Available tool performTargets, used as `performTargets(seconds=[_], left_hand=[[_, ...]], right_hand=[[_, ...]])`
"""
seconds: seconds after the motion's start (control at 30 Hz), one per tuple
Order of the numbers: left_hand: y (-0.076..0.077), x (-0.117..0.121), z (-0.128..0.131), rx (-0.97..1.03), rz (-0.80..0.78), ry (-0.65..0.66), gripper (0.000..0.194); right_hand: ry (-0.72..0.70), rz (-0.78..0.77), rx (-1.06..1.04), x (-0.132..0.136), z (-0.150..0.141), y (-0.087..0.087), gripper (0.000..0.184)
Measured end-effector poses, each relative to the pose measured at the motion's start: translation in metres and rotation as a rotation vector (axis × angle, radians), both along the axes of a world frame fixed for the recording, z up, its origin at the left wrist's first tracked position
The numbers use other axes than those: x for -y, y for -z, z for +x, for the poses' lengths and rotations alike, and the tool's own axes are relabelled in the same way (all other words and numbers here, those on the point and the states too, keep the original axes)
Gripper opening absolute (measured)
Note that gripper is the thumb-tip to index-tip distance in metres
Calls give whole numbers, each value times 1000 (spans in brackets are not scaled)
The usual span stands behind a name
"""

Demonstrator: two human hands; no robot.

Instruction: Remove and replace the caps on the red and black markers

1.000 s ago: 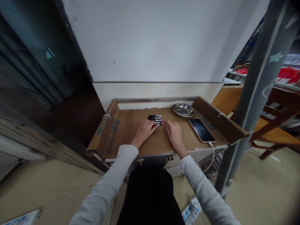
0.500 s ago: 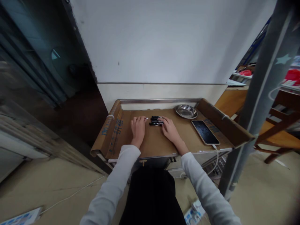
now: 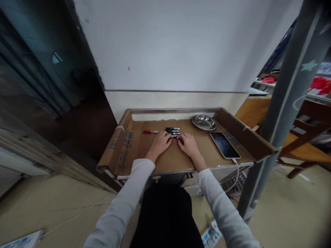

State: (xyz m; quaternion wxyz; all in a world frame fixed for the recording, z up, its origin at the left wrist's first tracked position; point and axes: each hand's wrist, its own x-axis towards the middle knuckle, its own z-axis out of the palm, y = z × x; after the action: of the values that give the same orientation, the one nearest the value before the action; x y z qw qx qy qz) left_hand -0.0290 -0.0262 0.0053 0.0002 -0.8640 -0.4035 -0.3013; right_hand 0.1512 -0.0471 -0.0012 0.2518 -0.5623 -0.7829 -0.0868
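Several black pens (image 3: 172,130) lie side by side in a small row on the cardboard-covered tabletop. My left hand (image 3: 160,143) is closed, with its fingertips at the left end of the nearest black pen. At that pen's other end, my right hand (image 3: 188,144) is closed too, thumb and fingers pressed together on it. My fingers cover much of this pen. To the left of the row, a red pen (image 3: 149,131) with a whitish right end lies by itself, untouched.
A round metal dish (image 3: 204,122) stands at the back right. In front of it lies a phone (image 3: 224,145) with a white cable (image 3: 237,175) plugged in. Folded cardboard walls (image 3: 247,136) edge the table's sides. A grey metal post (image 3: 279,103) rises at the right.
My left hand has left the red pen, now uncovered, and moved right to the black pens. My right hand has drawn slightly toward me, to the nearest pen's right end.
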Motion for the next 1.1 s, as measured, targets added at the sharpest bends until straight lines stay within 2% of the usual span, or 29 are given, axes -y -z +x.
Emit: performTargets(seconds=[0.27, 0.43, 0.7, 0.93, 1.1], left_hand=[[5, -5, 1, 88, -67, 38, 13], [7, -8, 1, 96, -86, 52, 10], [3, -6, 0, 183, -117, 76, 12], [3, -4, 0, 249, -169, 112, 11], [1, -2, 1, 275, -195, 169, 9]], right_hand=[[46, -25, -31, -4, 2, 4, 19], [4, -34, -32, -4, 2, 5, 19], [33, 10, -66, -1, 2, 1, 21], [-59, -2, -138, -1, 2, 0, 22], [-89, -20, -111, 0, -1, -2, 23]])
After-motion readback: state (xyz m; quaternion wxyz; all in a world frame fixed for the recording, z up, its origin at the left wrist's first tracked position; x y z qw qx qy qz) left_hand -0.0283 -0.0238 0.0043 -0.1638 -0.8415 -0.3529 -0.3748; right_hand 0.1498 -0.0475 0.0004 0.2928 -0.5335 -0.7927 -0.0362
